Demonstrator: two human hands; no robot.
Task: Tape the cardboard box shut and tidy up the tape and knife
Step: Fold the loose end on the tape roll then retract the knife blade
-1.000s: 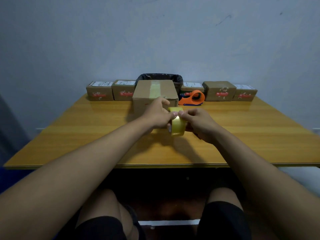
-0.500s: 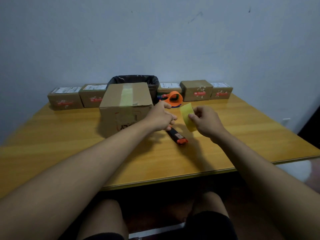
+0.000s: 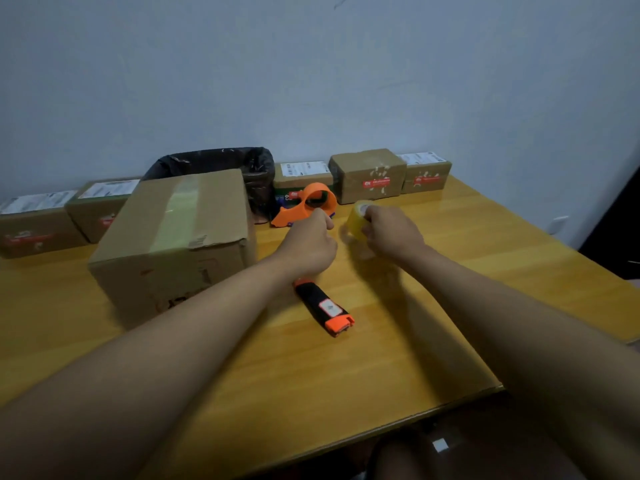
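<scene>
A brown cardboard box (image 3: 173, 244) stands on the wooden table (image 3: 346, 368), left of centre, with a strip of clear tape along its closed top. My right hand (image 3: 391, 233) holds a roll of yellowish clear tape (image 3: 356, 220) just above the table, to the right of the box. My left hand (image 3: 308, 244) hovers beside the roll with its fingers curled in a loose fist, nothing visible in it. A black and orange utility knife (image 3: 323, 306) lies flat on the table just below my left hand.
An orange tape dispenser (image 3: 304, 204) sits behind my hands. A black-lined bin (image 3: 225, 168) stands behind the box. Several small parcels (image 3: 367, 174) line the back edge by the wall. The table's right edge runs diagonally near my right forearm.
My hands have separated and the right one carried the tape roll rightward. The knife, hidden a second ago, now lies exposed. The view swung right and down.
</scene>
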